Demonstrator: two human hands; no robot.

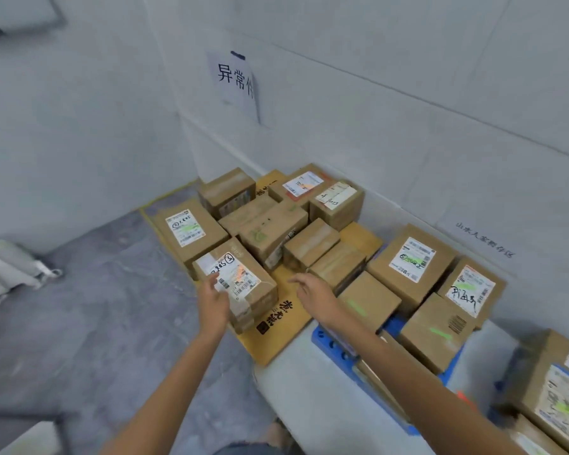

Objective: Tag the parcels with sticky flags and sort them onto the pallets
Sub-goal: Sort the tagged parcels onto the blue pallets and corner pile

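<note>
Below, the left hand (215,298) rests open-fingered against a labelled parcel (240,284) on flattened yellow cardboard (276,336). The right hand (316,295) hovers open and empty near a blue pallet (332,348).

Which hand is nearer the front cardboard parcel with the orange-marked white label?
Left. The left hand touches the parcel at its near-left edge; the right hand hovers apart, off its right side.
</note>
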